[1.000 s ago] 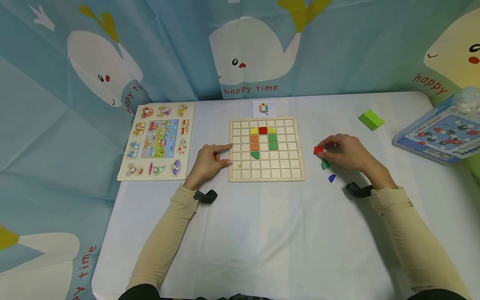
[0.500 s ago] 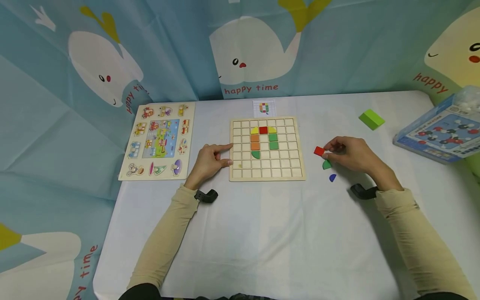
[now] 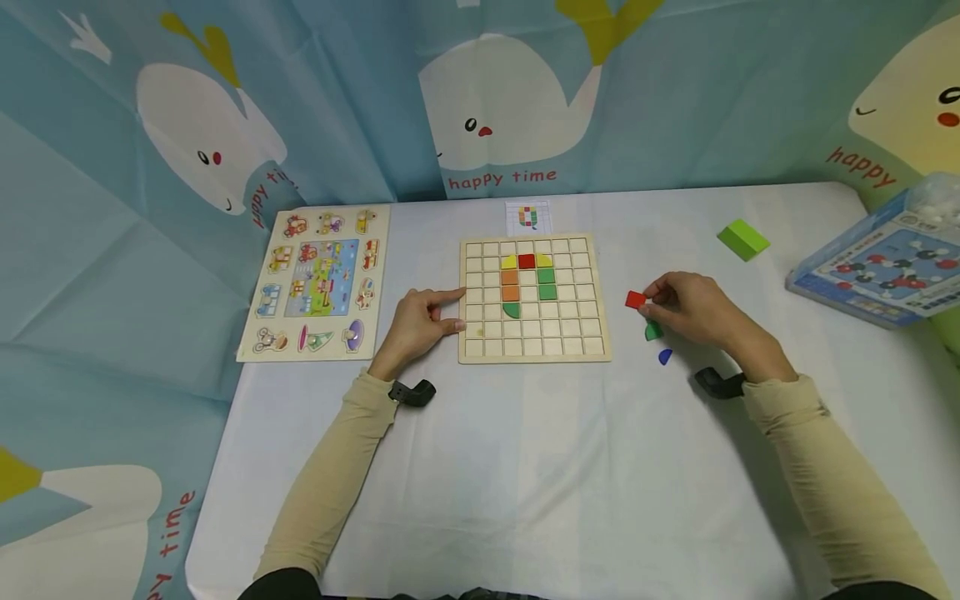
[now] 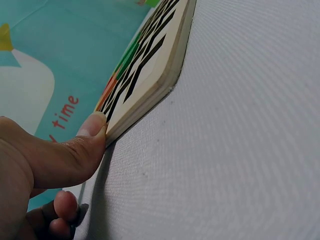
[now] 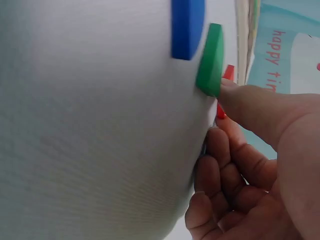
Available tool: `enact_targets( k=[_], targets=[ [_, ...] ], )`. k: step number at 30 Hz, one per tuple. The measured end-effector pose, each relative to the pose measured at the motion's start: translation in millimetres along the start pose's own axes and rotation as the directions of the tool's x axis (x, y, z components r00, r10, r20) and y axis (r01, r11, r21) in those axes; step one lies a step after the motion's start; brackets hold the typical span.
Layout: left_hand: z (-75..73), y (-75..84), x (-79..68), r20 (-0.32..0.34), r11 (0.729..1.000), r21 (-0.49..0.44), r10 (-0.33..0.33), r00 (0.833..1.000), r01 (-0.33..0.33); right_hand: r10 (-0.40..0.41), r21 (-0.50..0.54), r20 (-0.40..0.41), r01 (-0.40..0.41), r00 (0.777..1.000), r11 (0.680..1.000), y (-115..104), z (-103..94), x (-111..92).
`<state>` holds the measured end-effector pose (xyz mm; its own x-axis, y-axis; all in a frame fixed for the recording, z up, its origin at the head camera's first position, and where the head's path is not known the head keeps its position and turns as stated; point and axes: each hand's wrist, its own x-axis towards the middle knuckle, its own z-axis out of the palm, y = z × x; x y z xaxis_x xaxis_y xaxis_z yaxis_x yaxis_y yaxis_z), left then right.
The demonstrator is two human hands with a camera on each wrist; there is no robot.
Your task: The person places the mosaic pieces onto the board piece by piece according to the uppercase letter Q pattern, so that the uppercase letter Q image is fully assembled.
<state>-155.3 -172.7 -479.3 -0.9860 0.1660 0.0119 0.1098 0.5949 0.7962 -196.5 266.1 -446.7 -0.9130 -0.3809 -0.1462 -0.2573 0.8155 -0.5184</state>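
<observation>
In the head view a wooden grid board (image 3: 534, 359) lies mid-table, with yellow, red, orange and green pieces set in an arch on its squares. My left hand (image 3: 417, 327) touches the board's left edge with thumb and index finger; the thumb (image 4: 82, 145) presses that edge in the left wrist view. Right of the board, my right hand (image 3: 693, 308) pinches a small red square block (image 3: 635, 299) between thumb and fingertips. Close below it lie a green quarter-round block (image 3: 653, 332) and a blue half-round block (image 3: 665, 357). In the right wrist view the red block is partly hidden.
A small card with a coloured pattern (image 3: 528, 217) lies behind the board. To the left is a picture puzzle board (image 3: 252, 333). A lime green block (image 3: 743, 240) and a blue box (image 3: 885, 258) stand at the right. A curtain hangs behind the table.
My right hand shifted slightly right, then back left, with the red block turning a little between its fingers. The left hand and board stay in place.
</observation>
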Motion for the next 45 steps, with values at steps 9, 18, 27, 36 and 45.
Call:
enact_targets(
  k=[9,18,27,36,45],
  targets=[
    [0.9,0.0,0.2,0.000,1.000,-0.005,-0.003,1.000,0.003,-0.044,-0.044,-0.020,0.043,0.999,0.998,-3.6,4.5,1.5],
    [0.7,-0.4,0.7,0.002,1.000,0.000,-0.007,1.000,0.007,-0.052,0.012,-0.006,0.052,0.999,0.999,-4.3,6.7,4.9],
    [0.9,-0.4,0.3,0.005,1.000,-0.006,-0.021,1.000,0.021,-0.062,0.007,0.018,0.061,0.998,0.998,-5.8,2.5,5.4],
    [1.3,-0.1,0.0,-0.003,1.000,-0.001,-0.005,1.000,0.005,-0.024,0.149,-0.034,0.029,0.999,0.988,-7.7,3.2,5.5],
    [1.7,0.3,-0.1,-0.005,1.000,0.001,-0.012,1.000,0.012,-0.041,0.245,-0.087,0.061,0.995,0.968,-18.0,13.6,14.0]
  ],
)
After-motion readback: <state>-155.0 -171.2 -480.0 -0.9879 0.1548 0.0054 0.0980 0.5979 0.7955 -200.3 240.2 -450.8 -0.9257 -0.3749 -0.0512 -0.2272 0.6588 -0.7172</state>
